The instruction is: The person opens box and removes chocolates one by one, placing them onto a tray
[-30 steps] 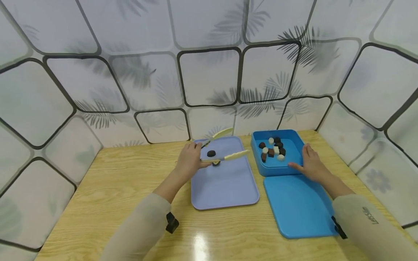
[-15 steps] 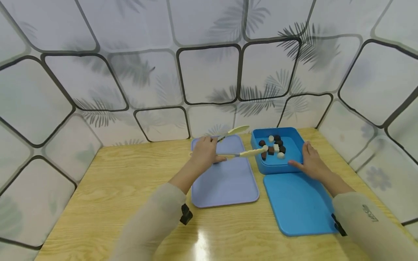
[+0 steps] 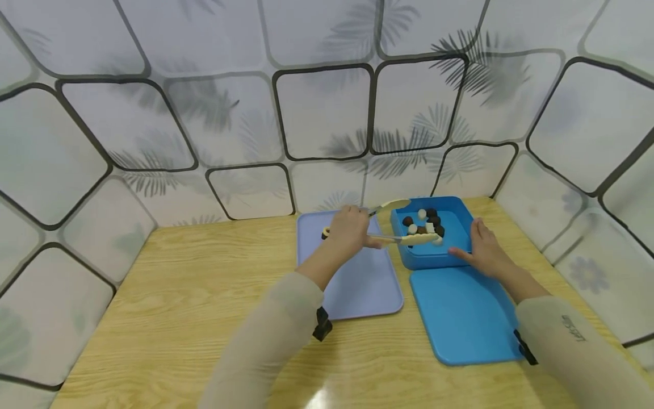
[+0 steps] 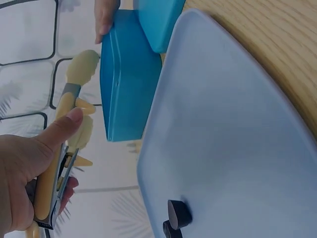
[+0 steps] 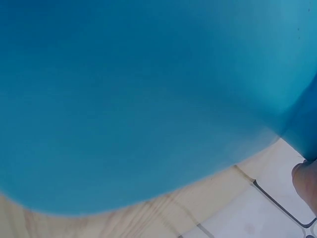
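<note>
Left hand point(image 3: 351, 230) curled round pale yellow plastic tongs with metal arms point(image 3: 403, 238), thumb on top of the upper arm, fingers wrapped under; the same grip seen in the left wrist view point(image 4: 29, 168). Tongs' arms spread apart, nothing visibly between the tips; lower tip over the near part of the open blue rectangular plastic box point(image 3: 434, 258), upper tip at the box's far left corner. Right hand point(image 3: 482, 250) resting on the box's right near edge, fingers fairly straight and flat against the wall, thumb along the front; only a fingertip visible in the right wrist view, grip cannot be told from there. Inside the box: a cluster of small brown, black and white candy pieces point(image 3: 426, 222), toward the far half. Flat blue plastic lid point(image 3: 460, 318) just in front of the box, touching or nearly touching its near wall. Lilac rectangular plastic tray point(image 3: 368, 284) immediately left of the box, edges side by side. Two small dark round pieces point(image 4: 177, 218) on the tray's far left corner, well apart from the box. All on a light wooden tabletop point(image 3: 179, 307).
</note>
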`<state>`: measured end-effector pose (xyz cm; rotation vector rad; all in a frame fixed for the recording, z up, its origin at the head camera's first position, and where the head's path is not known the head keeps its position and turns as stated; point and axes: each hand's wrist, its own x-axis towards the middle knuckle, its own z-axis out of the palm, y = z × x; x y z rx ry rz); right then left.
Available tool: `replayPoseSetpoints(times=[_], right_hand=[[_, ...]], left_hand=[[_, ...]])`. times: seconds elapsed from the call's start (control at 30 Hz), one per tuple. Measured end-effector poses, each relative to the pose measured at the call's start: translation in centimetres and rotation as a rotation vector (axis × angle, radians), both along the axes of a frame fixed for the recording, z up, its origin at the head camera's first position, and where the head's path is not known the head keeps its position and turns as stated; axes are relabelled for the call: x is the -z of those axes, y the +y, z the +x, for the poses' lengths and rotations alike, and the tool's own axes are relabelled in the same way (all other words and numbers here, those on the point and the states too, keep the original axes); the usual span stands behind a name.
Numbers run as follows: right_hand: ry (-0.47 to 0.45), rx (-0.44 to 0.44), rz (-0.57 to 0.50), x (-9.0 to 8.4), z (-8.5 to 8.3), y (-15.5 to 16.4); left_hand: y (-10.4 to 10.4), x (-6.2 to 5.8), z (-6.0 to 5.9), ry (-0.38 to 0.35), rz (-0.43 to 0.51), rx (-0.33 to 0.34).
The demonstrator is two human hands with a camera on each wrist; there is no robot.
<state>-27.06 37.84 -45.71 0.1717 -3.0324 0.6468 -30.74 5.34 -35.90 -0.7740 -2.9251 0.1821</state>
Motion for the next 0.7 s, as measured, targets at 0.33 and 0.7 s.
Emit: replayPoseSetpoints(times=[0.33,0.7], right_hand=[[-0.002,0.01,0.007,0.4,-0.4,-0.3],[-0.011,0.029,0.016,0.1,-0.1,-0.1]], left_hand=[[2.5,-0.4,-0.5,-0.023,-0.1,-0.003],[6.7,-2.2,0.4,-0.003,-0.34,0.003]])
